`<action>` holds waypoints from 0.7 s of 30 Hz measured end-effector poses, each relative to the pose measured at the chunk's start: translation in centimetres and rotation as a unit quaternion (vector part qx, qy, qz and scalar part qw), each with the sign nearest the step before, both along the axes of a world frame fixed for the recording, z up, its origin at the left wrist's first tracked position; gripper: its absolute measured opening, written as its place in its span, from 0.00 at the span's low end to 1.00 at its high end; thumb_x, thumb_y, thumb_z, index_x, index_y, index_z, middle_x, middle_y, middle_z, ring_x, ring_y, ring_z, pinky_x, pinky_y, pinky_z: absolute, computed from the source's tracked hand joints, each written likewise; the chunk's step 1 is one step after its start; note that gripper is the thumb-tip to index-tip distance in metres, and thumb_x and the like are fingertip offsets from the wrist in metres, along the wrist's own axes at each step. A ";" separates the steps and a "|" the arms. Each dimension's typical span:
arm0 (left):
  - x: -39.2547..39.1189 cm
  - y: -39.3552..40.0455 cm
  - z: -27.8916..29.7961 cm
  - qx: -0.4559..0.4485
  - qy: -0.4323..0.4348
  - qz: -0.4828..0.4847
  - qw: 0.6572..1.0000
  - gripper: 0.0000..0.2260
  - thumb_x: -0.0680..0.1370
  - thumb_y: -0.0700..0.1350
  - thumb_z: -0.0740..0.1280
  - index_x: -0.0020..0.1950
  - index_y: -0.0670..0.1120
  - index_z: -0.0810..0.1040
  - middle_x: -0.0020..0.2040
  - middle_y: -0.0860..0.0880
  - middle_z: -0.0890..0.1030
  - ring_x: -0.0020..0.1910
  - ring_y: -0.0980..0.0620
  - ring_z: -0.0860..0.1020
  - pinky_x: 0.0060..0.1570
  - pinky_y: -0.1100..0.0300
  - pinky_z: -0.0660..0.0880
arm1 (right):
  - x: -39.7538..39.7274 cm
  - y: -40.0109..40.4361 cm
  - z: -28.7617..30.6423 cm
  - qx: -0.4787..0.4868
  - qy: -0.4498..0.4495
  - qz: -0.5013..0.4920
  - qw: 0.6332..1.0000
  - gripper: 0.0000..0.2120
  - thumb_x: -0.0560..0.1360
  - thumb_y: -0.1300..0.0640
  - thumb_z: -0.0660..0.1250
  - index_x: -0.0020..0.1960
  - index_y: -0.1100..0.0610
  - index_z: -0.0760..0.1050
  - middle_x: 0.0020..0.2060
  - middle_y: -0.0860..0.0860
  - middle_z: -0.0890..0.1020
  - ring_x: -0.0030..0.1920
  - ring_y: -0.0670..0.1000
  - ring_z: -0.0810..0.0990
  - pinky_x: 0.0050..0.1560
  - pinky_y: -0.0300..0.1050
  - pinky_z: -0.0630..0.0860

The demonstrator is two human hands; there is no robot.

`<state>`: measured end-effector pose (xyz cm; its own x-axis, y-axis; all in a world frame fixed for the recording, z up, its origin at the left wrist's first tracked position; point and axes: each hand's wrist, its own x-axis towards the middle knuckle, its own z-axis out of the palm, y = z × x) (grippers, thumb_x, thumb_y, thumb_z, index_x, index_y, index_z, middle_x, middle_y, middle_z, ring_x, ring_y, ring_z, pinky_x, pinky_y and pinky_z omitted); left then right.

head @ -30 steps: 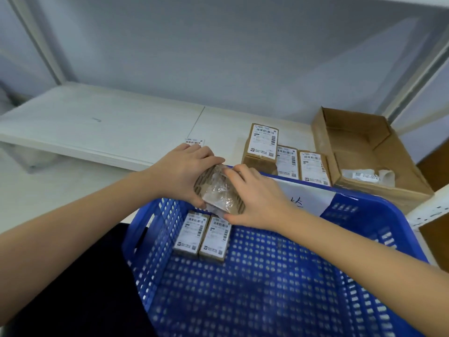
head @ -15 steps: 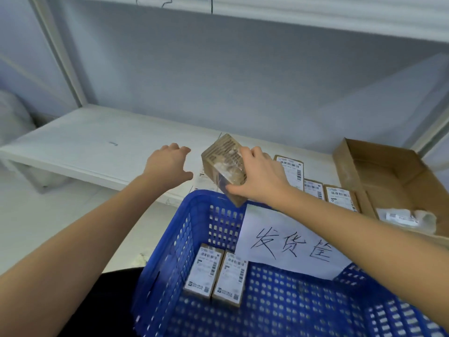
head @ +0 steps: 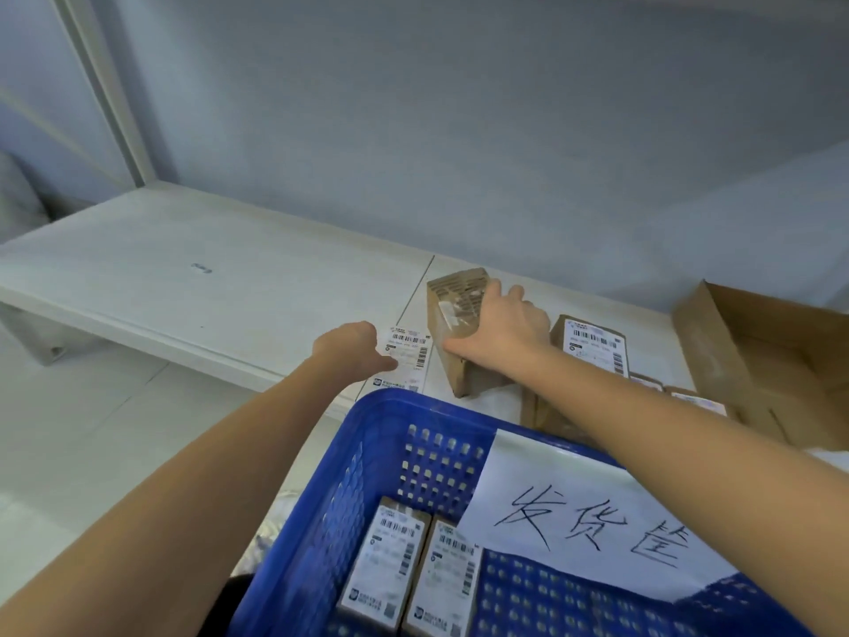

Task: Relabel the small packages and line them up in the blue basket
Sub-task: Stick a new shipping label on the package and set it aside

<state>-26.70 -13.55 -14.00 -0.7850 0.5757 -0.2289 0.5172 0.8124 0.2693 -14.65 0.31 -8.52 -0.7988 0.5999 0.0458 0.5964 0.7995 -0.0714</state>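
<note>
Shelf [head: 193, 287]: white board carrying the work; it serves as the counter here.

Blue basket [head: 367, 452]: nearest the person, with a handwritten paper sign [head: 592, 531] on its far wall. Two labelled packages [head: 383, 572] lie side by side in the near left corner, touching; the row is barely begun.

Cardboard box [head: 772, 360]: open, at the right end of the shelf.

Unlabelled package [head: 455, 333]: brown, tilted on one edge on the shelf just beyond the basket rim. Right hand [head: 505, 333] grips it from its right side, fingers over the top, thumb low on the near face.

Labelled packages on the shelf [head: 595, 342]: just right of the held one, partly hidden by the forearm.

Loose label [head: 406, 360]: flat on the shelf, just left of the held package. Left hand [head: 351, 349] sits at its left edge, thumb tip touching the sheet; whether the fingers pinch it cannot be told.

Handling note: the step appears to be fetching the label. Best lifted by one corner without creasing, while the package is turned broad face up and steadied.
</note>
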 end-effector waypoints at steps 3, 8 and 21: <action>-0.5 0.6 -1.5 0.001 -0.025 0.028 0.999 0.25 0.76 0.59 0.67 0.64 0.43 0.72 0.60 0.47 0.77 0.58 0.47 0.76 0.51 0.56 0.70 | -0.5 0.3 -1.5 0.002 -0.005 -0.011 1.000 0.43 0.68 0.33 0.67 0.70 0.59 0.57 0.59 0.58 0.69 0.56 0.57 0.74 0.43 0.45 0.67; -0.9 1.3 -2.7 -0.004 -0.035 0.061 0.998 0.27 0.73 0.61 0.69 0.64 0.45 0.71 0.59 0.48 0.77 0.57 0.48 0.76 0.47 0.58 0.68 | -0.9 0.5 -2.6 -0.025 0.014 -0.033 0.999 0.41 0.68 0.37 0.69 0.70 0.58 0.55 0.60 0.60 0.68 0.58 0.59 0.72 0.45 0.45 0.65; -1.3 1.6 -3.8 0.019 -0.080 0.103 0.991 0.24 0.72 0.52 0.74 0.62 0.45 0.70 0.49 0.49 0.77 0.49 0.49 0.77 0.44 0.58 0.69 | -0.9 0.1 -3.3 0.045 -0.058 -0.018 0.997 0.43 0.69 0.36 0.67 0.72 0.56 0.51 0.61 0.60 0.67 0.56 0.57 0.71 0.40 0.45 0.70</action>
<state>-28.01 -11.93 -17.76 -0.8415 0.4181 -0.3422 0.2900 0.8840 0.3668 -15.57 0.39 -11.84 -0.7801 0.6256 0.0087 0.6245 0.7779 0.0701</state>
